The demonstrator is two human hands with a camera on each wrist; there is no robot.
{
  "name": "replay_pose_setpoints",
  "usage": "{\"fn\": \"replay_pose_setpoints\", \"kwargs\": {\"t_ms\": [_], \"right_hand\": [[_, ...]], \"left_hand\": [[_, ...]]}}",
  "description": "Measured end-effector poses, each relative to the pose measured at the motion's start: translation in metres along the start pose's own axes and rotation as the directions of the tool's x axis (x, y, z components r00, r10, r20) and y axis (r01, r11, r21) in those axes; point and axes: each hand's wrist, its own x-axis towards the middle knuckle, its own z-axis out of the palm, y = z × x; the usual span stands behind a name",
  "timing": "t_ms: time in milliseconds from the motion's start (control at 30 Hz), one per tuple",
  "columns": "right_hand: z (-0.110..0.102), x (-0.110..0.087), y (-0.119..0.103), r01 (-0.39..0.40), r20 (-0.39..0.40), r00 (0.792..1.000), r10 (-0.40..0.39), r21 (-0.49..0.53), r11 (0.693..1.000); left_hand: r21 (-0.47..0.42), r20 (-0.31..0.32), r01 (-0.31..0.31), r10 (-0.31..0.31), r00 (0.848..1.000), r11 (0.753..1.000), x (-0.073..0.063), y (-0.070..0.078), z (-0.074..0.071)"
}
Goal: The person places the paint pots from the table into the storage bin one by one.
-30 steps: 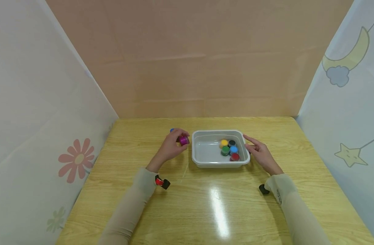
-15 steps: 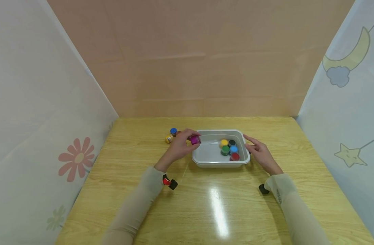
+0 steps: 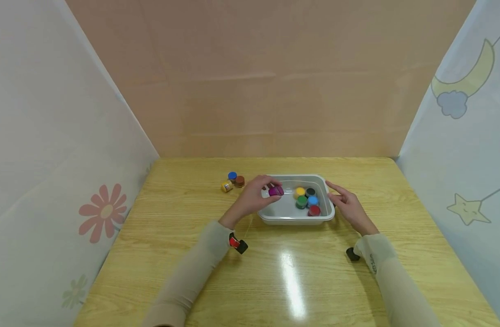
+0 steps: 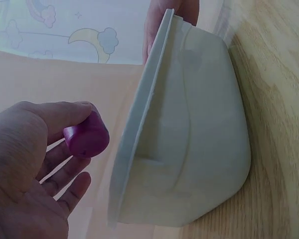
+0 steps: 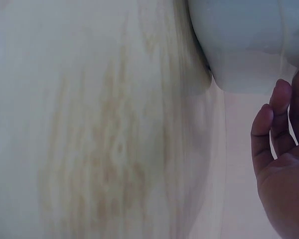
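In the head view my left hand (image 3: 252, 198) pinches a small purple paint pot (image 3: 276, 190) on its side, over the left part of a white plastic tub (image 3: 297, 221). The left wrist view shows the purple pot (image 4: 87, 134) between thumb and fingers, beside the tub's rim (image 4: 139, 114). Inside the tub, toward the right, sit yellow (image 3: 300, 192), black (image 3: 310, 192), green (image 3: 301, 202), light blue (image 3: 312, 201) and red (image 3: 314, 210) pots. My right hand (image 3: 350, 206) rests its fairly straight index finger and thumb at the tub's right rim.
Left of the tub, a blue-lidded pot (image 3: 232, 176), a brown pot (image 3: 239, 181) and a tipped yellow pot (image 3: 227, 185) are grouped on the wooden table (image 3: 184, 218). Papered walls stand behind and on both sides.
My left hand has carried the purple pot rightward, from left of the tub to over it, uncovering the pots on the table. The right hand and the tub have stayed put.
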Motion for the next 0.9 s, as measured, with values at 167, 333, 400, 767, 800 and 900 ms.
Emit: {"fn": "replay_pose_setpoints", "kwargs": {"t_ms": [167,333,400,767,800,900], "right_hand": [[0.000,0.001,0.001,-0.012,0.008,1.000,0.012,0.007,1.000],[0.000,0.000,0.000,-0.016,0.011,1.000,0.016,0.006,1.000],[0.000,0.000,0.000,-0.011,0.009,1.000,0.011,0.005,1.000],[0.002,-0.001,0.001,0.022,0.009,1.000,-0.022,0.018,1.000],[0.002,-0.001,0.001,0.023,0.009,1.000,-0.024,0.020,1.000],[0.002,0.000,0.002,0.028,0.010,1.000,-0.028,0.025,0.999]], "left_hand": [[-0.010,0.031,0.010,-0.010,0.999,1.000,0.005,0.001,0.009],[-0.038,0.072,-0.002,0.004,0.997,0.999,0.011,0.004,0.018],[-0.040,0.092,-0.002,0.005,0.996,0.999,0.014,0.005,0.021],[0.005,0.161,0.017,-0.018,0.987,1.000,0.025,0.008,0.039],[0.015,0.169,0.022,-0.025,0.985,1.000,0.026,0.009,0.040],[0.064,0.191,0.018,-0.030,0.981,0.998,0.029,0.011,0.043]]}}
